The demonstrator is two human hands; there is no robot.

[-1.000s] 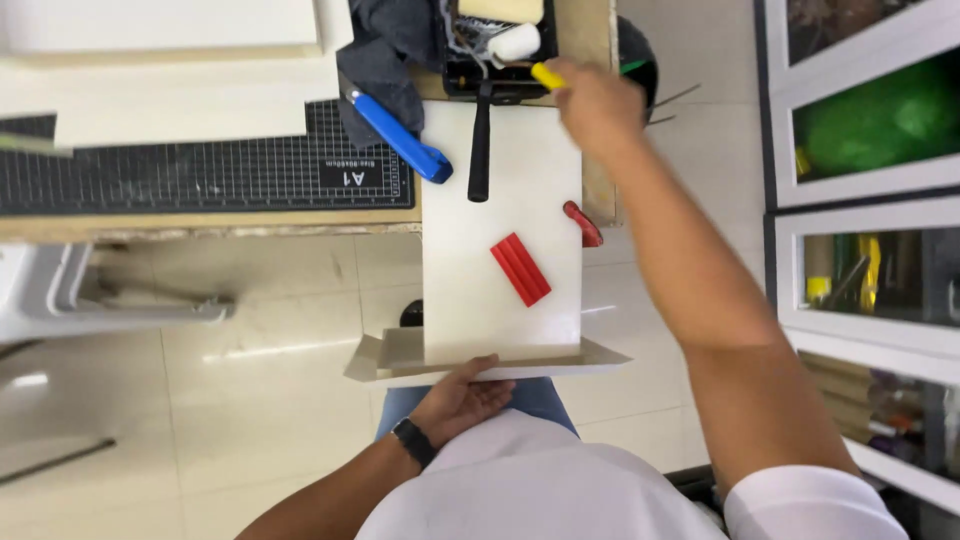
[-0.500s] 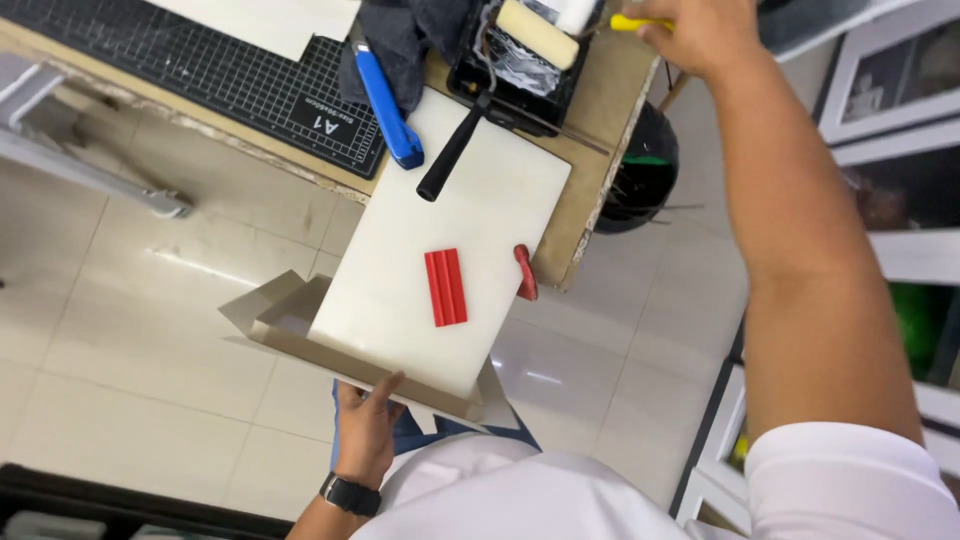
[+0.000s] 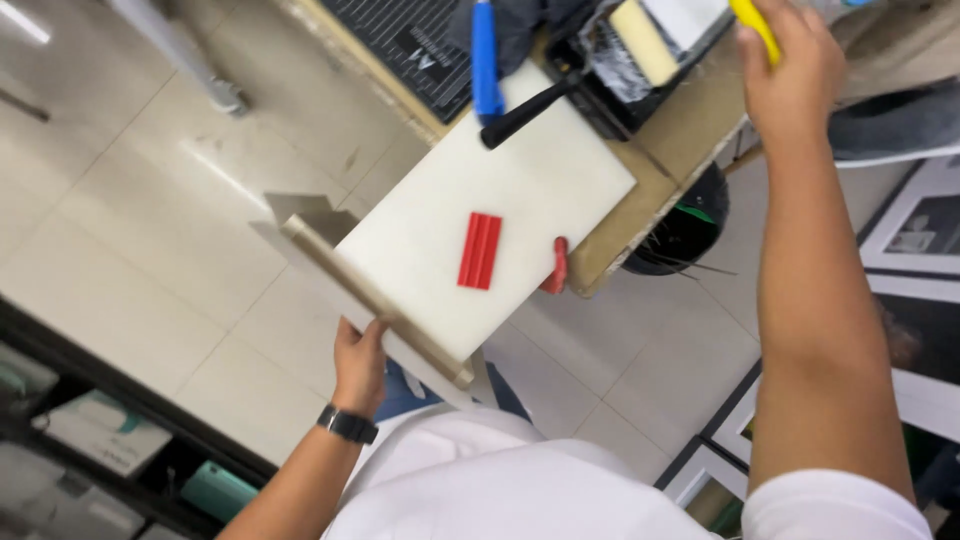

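Fingers of the right hand [image 3: 790, 70] wrap a yellow handle [image 3: 755, 25] beyond the table's [image 3: 690, 130] far edge. The left hand [image 3: 360, 365] pinches the near edge of the white board [image 3: 480, 205], whose long axis runs away toward the paint roller [image 3: 640, 40].
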